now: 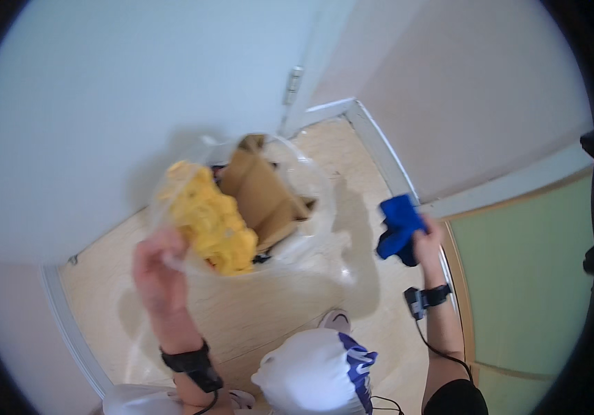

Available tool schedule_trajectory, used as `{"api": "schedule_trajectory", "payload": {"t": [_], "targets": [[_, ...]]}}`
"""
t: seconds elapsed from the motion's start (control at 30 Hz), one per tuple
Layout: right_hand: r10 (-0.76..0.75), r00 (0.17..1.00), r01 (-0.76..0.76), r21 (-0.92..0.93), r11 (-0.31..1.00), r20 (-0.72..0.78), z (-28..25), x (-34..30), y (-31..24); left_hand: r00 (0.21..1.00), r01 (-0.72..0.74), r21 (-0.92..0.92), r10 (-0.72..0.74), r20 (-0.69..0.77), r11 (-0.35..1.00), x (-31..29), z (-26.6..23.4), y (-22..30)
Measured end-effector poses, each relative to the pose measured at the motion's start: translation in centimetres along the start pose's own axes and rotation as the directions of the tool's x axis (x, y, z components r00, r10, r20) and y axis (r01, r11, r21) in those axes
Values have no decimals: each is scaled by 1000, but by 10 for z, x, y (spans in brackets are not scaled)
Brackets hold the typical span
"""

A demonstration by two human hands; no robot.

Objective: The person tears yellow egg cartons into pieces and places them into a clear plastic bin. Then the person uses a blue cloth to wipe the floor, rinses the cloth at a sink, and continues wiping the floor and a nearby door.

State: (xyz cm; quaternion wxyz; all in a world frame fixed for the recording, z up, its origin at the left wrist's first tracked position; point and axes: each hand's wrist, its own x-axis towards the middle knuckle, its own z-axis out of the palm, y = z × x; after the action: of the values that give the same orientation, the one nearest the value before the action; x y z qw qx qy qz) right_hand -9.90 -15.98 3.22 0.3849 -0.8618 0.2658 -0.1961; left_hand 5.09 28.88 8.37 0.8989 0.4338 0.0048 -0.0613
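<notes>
A see-through plastic bag (314,238) stands on the floor with its mouth open. Inside it, a crumpled yellow thing (217,225) fills the left side, and a folded piece of brown cardboard (259,194) leans beside it. My left hand (162,263) is closed on the near left edge of the bag. Well to the right of the bag, my right hand (430,242) grips a bundle of blue cloth (399,225) with a darker part at its lower edge. Blur hides the exact kind of cloth.
A pale door (172,69) with a metal hinge (293,84) rises behind the bag. The right side has a wall (477,104) and a green panel with a wooden frame (518,270). My knee in white and purple trousers (311,370) is at the bottom, above the pale floor (242,311).
</notes>
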Motion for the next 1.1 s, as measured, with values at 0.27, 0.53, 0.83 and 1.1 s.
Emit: {"api": "schedule_trajectory", "payload": {"t": [0.27, 0.53, 0.83, 1.1], "targets": [[-3, 911, 93, -196, 976, 413, 40, -51, 73, 987, 138, -42, -134, 87, 990, 20, 29, 0], [-140, 558, -698, 553, 454, 818, 88, -5, -52, 969, 226, 148, -238, 71, 963, 30, 112, -37], [57, 851, -462, 693, 554, 522, 4, 74, -45, 902, 281, 186, -325, 285, 942, 98, 225, -105], [105, 965, -249, 712, 657, 241, -19, 189, -35, 917, 276, 278, -339, 211, 920, 160, 285, -140]]}}
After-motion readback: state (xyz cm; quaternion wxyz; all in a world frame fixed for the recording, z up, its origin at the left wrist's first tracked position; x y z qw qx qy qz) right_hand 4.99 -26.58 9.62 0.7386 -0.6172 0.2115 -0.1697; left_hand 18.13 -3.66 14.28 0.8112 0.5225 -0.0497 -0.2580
